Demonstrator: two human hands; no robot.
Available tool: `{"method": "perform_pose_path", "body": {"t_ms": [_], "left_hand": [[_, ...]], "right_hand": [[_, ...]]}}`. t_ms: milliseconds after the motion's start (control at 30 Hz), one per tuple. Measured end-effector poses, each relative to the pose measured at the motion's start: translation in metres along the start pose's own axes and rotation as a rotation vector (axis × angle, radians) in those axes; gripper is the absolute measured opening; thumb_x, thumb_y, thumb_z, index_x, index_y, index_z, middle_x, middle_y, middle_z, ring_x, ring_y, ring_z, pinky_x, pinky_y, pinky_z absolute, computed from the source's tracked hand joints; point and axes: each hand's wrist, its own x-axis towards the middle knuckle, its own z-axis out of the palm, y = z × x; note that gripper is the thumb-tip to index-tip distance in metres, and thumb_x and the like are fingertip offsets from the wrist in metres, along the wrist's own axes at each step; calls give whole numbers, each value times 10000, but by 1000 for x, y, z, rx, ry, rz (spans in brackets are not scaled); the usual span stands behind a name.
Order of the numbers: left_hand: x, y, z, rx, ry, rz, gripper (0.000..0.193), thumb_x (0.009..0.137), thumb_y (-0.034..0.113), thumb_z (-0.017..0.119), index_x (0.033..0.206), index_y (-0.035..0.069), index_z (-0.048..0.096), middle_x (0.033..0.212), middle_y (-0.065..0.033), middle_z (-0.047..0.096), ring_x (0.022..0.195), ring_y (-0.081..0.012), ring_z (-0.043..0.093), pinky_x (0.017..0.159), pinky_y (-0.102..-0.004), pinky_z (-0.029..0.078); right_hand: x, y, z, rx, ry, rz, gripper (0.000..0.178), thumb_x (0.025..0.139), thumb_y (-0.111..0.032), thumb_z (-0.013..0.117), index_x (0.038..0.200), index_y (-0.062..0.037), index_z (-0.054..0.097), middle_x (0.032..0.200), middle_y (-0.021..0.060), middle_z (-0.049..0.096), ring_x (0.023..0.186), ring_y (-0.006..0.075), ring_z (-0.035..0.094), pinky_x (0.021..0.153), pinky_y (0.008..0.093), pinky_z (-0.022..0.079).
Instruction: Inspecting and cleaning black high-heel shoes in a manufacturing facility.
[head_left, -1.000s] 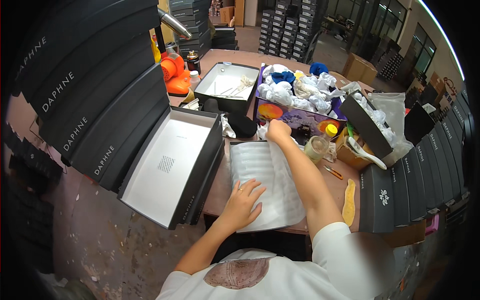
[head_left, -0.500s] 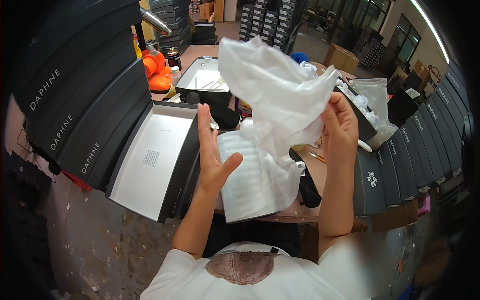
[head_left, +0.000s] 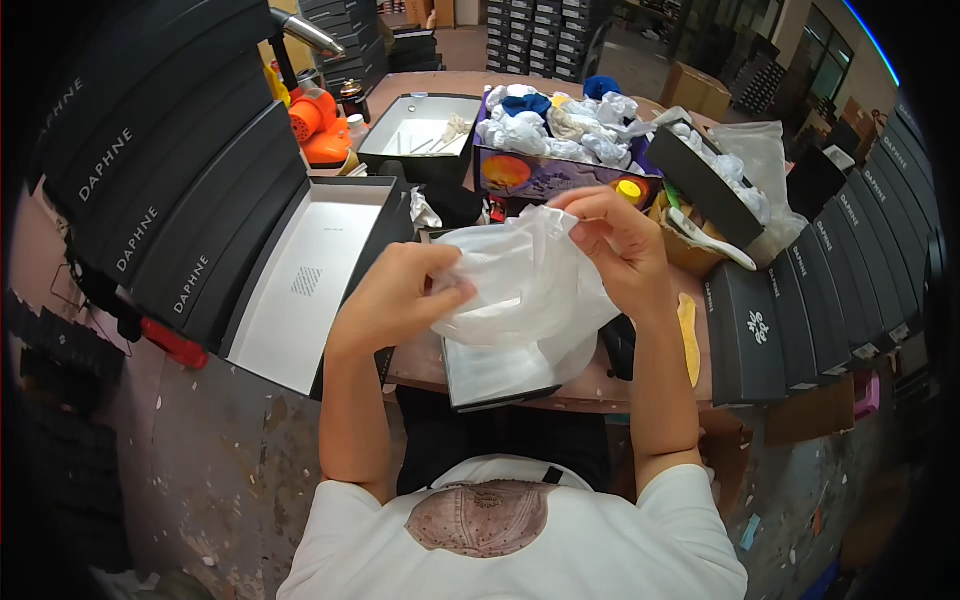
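Between my hands hangs a thin, translucent white wrapping sheet (head_left: 525, 295), its upper edge crumpled. My left hand (head_left: 392, 300) pinches its left side between thumb and fingers. At the sheet's upper right, my right hand (head_left: 622, 252) grips a corner with its fingertips. Directly below lies a dark shoebox with a white lining (head_left: 490, 378) at the table's front edge, partly covered by the sheet. To its left rests the open shoebox lid (head_left: 305, 285), white inside with a small printed patch. A black item (head_left: 620, 345), partly hidden by my right forearm, sits on the right.
Stacked dark shoeboxes flank me at left (head_left: 190, 200) and right (head_left: 800, 310). Behind my hands stands a purple carton (head_left: 560, 172) of crumpled paper balls. A white-handled brush (head_left: 712, 240), an orange tool (head_left: 318, 128) and a yellow insole-shaped piece (head_left: 689, 338) are nearby.
The sheet has come down from high in front and now spans both hands. My left hand, formerly open and off the sheet, has closed on its left side; my right hand moved left.
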Motion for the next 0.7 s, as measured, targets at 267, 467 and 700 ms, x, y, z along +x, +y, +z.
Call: {"method": "perform_pose_path", "body": {"t_ms": [267, 467, 700], "left_hand": [[65, 24, -32, -426, 967, 268, 311, 855, -2, 472, 1135, 41, 602, 731, -28, 605, 577, -24, 524, 468, -188, 447], [112, 55, -1, -501, 944, 493, 230, 849, 8, 543, 1031, 13, 683, 822, -20, 638, 646, -17, 521, 550, -156, 404], [170, 16, 24, -352, 1048, 466, 188, 836, 170, 686, 908, -2, 663, 681, 8, 617, 538, -16, 453, 483, -180, 355]], "right_hand": [[-139, 27, -65, -998, 162, 469, 607, 668, -311, 774, 1176, -45, 573, 1166, 195, 568, 1166, 353, 475, 976, 425, 381], [-191, 53, -42, -935, 62, 720, 480, 682, -191, 761, 1108, -22, 616, 1027, 202, 609, 859, 331, 621, 740, 393, 495], [-215, -47, -82, -530, 302, 626, 376, 723, -99, 744, 1045, 56, 627, 1087, 162, 646, 930, 182, 632, 774, 265, 485]]}}
